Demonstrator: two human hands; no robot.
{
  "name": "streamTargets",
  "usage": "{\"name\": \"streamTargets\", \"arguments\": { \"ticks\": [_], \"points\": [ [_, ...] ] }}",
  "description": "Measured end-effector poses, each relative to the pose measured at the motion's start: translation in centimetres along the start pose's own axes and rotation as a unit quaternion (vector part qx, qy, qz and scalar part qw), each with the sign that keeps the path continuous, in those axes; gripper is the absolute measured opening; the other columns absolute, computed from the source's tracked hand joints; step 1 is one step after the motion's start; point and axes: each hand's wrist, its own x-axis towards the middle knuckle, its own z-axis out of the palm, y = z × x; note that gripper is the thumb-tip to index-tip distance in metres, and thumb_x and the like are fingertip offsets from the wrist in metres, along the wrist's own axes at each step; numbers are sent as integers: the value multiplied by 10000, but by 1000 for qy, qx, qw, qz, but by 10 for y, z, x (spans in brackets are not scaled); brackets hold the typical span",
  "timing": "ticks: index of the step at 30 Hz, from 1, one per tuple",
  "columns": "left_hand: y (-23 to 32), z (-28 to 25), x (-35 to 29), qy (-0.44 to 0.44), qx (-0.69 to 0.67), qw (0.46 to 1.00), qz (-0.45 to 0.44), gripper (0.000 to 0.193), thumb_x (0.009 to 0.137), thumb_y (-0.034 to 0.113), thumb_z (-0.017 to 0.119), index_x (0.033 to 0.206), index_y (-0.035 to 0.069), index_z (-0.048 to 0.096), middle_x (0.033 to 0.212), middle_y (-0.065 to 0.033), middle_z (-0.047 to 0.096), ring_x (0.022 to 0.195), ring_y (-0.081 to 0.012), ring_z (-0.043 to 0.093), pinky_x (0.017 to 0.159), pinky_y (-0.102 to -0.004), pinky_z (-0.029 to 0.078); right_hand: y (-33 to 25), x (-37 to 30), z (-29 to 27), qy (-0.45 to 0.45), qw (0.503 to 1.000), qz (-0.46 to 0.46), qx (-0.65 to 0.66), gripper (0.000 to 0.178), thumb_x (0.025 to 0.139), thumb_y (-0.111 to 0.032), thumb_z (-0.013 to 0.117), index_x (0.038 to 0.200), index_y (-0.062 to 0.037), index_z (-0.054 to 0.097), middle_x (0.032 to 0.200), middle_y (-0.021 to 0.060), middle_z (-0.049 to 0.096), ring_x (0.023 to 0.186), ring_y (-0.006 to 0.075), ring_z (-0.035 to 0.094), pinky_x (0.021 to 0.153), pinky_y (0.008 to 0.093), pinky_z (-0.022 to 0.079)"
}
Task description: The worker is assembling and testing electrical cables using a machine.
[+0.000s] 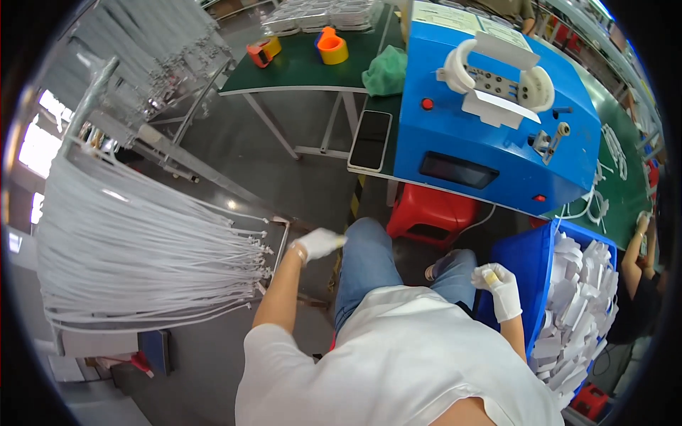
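Cables (153, 266), white and bundled, hang in a fan off a metal rack (170, 153) so their plug ends sit within reach; the gloved left hand (317, 243) stretches toward those ends, fingers flat and empty. The gloved right hand (499, 287) hovers loosely curled, holding nothing, beside the blue bin (531, 266) of white packets. Ahead, a blue test machine (490, 121) sits at the counter (298, 67) edge.

cables (149, 263) left of person | machine (490, 142) ahead on table (298, 67) | bin (533, 270) right, holding cards (579, 305)
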Motion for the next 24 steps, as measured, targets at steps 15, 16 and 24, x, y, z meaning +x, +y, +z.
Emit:
{"name": "streamTargets", "arguments": {
  "ticks": [15, 16, 24],
  "points": [
    [-2, -168, -183, 321, 505, 758, -260, 152, 784, 178, 632, 869, 124, 745, 904, -115, 711, 829, -250, 688, 721, -381, 522, -36, 18, 27, -41, 995, -86, -33, 151, 916, -107, 585, 951, 25, 649, 847, 57, 655, 784, 118, 597, 757, 259, 481],
    [19, -172, -185, 282, 450, 816, -227, 148, 761, 195, 647, 835, 116, 747, 856, -123, 706, 796, -263, 687, 708, -387, 528, -25, 15, 23, -31, 995, -78, -44, 142, 911, -102, 589, 943, 21, 654, 847, 58, 657, 786, 120, 600, 754, 259, 482],
    [136, -79, -111, -10, -91, 987, 134, 203, 856, 206, 660, 998, 80, 732, 781, -34, 680, 638, -64, 563, 577, -219, 443, -24, 6, 50, -70, 958, -193, -199, 187, 901, -121, 607, 1008, 21, 666, 955, 146, 656, 836, 205, 636, 780, 291, 502]
  ]
}}
